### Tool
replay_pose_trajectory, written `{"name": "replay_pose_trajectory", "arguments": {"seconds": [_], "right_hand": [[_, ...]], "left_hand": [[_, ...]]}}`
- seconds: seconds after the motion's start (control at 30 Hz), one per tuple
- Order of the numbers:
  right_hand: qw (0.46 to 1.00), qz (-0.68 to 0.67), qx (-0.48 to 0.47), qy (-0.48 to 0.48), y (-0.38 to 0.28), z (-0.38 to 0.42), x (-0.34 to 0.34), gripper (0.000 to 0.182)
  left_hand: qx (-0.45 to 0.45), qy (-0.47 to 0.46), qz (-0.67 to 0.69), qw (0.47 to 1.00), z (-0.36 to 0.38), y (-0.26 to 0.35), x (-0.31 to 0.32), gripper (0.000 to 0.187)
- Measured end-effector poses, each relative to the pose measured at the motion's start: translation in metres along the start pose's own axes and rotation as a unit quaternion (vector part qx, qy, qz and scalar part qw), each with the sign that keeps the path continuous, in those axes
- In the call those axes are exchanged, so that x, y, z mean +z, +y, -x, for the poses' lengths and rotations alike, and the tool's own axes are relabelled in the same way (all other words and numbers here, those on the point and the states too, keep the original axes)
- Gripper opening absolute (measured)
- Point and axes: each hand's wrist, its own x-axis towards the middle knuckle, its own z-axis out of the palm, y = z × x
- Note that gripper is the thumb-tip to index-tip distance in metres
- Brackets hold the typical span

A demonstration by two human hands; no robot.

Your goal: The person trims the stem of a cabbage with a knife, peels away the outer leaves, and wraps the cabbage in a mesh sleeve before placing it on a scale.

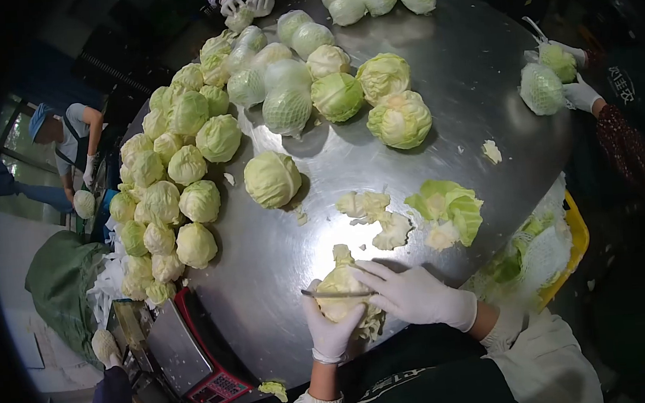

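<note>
My left hand (pixel 330 333), in a white glove, is wrapped round a cabbage (pixel 336 280) from below, close to the near edge of the metal table. A knife (pixel 336 295) lies with its thin blade across the cabbage; its handle end goes into my gloved right hand (pixel 419 295), where the fingers hide it. The right fingertips also rest against the cabbage's side. Loose leaf bits stick out at its top and bottom. Just beyond my hands are pale trimmed leaves (pixel 375 214) and a greener leaf pile (pixel 450 210). A whole cabbage (pixel 272 180) sits farther off.
Several bare cabbages (pixel 187 112) are heaped on the left, net-wrapped ones (pixel 287 109) farther back. A red-framed scale (pixel 179 353) is at lower left. A yellow crate (pixel 575 238) of scraps stands right. Co-workers' gloved hands (pixel 581 94) handle cabbages around the table (pixel 478 60).
</note>
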Motion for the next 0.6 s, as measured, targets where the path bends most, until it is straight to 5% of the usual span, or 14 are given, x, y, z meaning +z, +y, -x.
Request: {"name": "replay_pose_trajectory", "arguments": {"seconds": [0.2,0.4,0.47,0.5,0.6], "right_hand": [[0.992,0.053,0.058,-0.1,-0.005,0.008,-0.003,0.064],[0.996,0.014,0.073,0.047,0.02,-0.007,0.024,0.047],[0.975,-0.125,0.095,0.159,0.039,-0.019,0.024,0.039],[0.954,-0.173,0.212,0.119,0.045,-0.025,0.011,0.039],[0.945,-0.158,0.241,0.153,0.095,-0.021,0.01,0.041]], "left_hand": [[0.026,-0.006,-0.071,0.997,-0.002,-0.016,-0.001,0.089],[0.047,-0.005,-0.059,0.997,0.002,-0.01,0.008,0.091],[0.033,-0.007,-0.042,0.999,0.003,-0.013,0.0,0.092],[0.055,-0.045,-0.026,0.997,0.003,-0.022,-0.01,0.094],[0.039,-0.09,0.05,0.994,0.012,-0.029,-0.037,0.098]]}}
